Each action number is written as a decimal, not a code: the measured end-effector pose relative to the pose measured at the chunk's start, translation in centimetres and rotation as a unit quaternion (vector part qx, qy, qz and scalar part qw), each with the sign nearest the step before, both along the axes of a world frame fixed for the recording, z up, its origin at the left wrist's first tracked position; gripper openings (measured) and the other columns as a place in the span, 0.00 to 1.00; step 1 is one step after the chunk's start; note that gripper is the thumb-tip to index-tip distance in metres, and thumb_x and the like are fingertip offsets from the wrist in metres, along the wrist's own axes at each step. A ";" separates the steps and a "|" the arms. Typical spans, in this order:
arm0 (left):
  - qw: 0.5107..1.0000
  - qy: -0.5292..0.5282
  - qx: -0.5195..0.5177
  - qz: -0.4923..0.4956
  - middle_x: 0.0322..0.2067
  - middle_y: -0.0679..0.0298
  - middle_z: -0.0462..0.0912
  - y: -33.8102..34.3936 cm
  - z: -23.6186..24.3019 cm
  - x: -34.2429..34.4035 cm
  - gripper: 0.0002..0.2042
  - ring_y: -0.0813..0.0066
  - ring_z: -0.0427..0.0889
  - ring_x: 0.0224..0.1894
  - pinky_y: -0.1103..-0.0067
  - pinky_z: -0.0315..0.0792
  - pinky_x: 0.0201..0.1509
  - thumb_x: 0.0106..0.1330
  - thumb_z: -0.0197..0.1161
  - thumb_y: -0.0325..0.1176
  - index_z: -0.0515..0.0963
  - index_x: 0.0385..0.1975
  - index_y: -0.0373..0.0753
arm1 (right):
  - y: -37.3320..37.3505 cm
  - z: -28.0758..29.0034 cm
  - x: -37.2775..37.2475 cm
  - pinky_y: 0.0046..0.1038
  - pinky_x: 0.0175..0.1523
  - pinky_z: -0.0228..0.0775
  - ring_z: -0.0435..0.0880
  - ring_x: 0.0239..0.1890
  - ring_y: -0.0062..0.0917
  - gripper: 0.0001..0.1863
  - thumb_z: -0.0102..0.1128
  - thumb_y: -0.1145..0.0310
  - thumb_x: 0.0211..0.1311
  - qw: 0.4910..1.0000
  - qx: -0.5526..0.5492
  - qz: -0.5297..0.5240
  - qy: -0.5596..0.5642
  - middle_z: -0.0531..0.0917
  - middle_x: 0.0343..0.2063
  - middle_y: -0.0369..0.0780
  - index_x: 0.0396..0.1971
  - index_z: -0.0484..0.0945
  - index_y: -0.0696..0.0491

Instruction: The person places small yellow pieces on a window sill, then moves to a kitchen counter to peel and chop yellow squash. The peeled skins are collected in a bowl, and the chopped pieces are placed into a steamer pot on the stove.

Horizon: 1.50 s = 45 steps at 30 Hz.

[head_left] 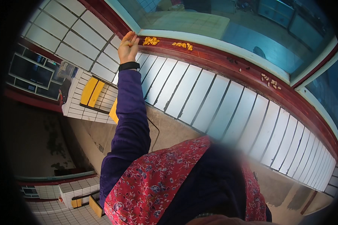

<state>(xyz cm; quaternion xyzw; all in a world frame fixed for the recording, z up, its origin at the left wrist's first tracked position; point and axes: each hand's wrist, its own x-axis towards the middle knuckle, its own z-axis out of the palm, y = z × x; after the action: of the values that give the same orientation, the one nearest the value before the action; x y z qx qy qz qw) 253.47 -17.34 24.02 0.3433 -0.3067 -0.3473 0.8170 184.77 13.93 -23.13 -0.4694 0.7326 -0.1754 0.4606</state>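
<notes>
My left hand [127, 47], at the end of a purple sleeve with a black wristband [129, 66], is raised over the left end of a dark red window sill [210, 53]. Its palm is turned up and its fingers are bent together, with what looks like a small yellow-orange piece [130, 44] in them. Just right of the hand lies a cluster of yellow-orange pieces [151, 41]. A second group of such pieces [183, 46] sits a little farther along the sill. My right hand is out of view.
Pale, bean-sized pieces [271, 81] and a few small dark bits [233, 60] lie farther right on the sill. Behind it stands a window with a pale frame [214, 40]. White tiles [199, 93] cover the wall below. Yellow slats [92, 91] show at left.
</notes>
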 end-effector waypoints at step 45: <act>0.854 -0.418 0.131 0.281 0.06 0.55 0.62 -5.5 1.8 -3.3 0.29 0.67 0.60 0.12 0.69 0.60 0.21 0.60 0.59 0.50 0.69 0.10 0.27 | 2.3 -1.2 -0.3 0.26 0.18 0.68 0.77 0.12 0.27 0.09 0.54 0.73 0.48 0.987 0.077 -0.086 -0.113 0.79 0.13 0.45 0.20 0.78 0.65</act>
<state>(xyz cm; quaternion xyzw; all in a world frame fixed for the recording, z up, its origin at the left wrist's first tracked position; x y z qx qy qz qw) 250.20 -22.84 25.78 0.6313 -0.4619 0.0364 0.6220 184.52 16.19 -24.29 -0.3448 0.7250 -0.2097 0.5582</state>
